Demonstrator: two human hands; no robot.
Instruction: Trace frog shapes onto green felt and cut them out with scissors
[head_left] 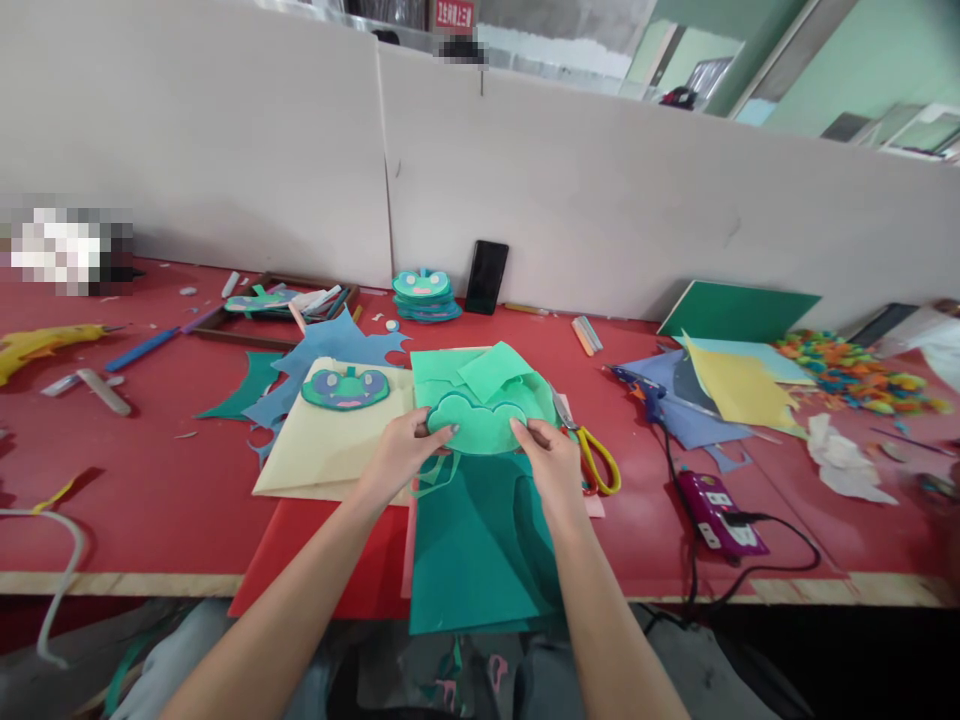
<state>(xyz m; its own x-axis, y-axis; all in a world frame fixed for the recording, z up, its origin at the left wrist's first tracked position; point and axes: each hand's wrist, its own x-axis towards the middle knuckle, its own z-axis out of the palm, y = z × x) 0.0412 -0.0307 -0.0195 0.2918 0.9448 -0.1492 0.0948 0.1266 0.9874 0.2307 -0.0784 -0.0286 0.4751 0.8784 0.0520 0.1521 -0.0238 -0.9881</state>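
Light green felt, cut to a frog-head outline, is pinched at both edges: left hand on its left lobe, right hand on its right, just above the dark green sheet on the red counter. The step appears to be aligning the cut-out; the next move likely calls for steady, even placement. Wooden tray, far left: loose strips and scraps. Finished frog face lies beside; scissors right.
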